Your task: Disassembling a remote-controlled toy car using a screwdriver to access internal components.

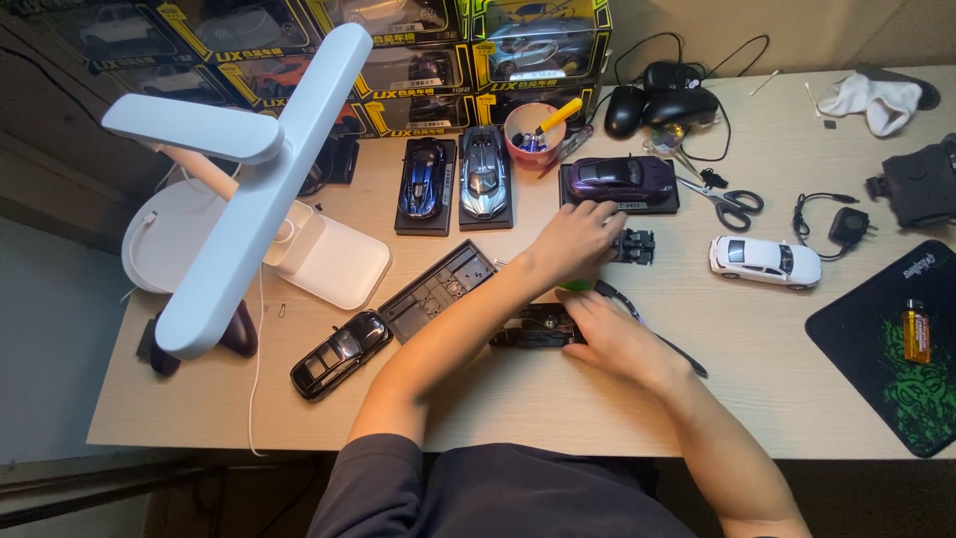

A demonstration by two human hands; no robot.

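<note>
My left hand [578, 239] reaches across the desk, knuckles up, with its fingertips at the base of a purple model car [619, 179] and next to a small black part [634, 246]. A green piece of a tool [573, 286] shows under the heel of this hand; the rest of the tool is hidden. My right hand [609, 337] lies lower, its fingers pressed on a black car chassis [528, 327] that rests on the desk. A thin black strip [665, 344] runs out from under that hand.
A black car body [339, 354] and a black display base [433, 291] lie to the left, by a white desk lamp [249, 189]. Two model cars on stands [453, 179], a pink cup [533, 134], scissors [732, 204], a white car [765, 261], a mouse pad [896, 349] and boxes surround them.
</note>
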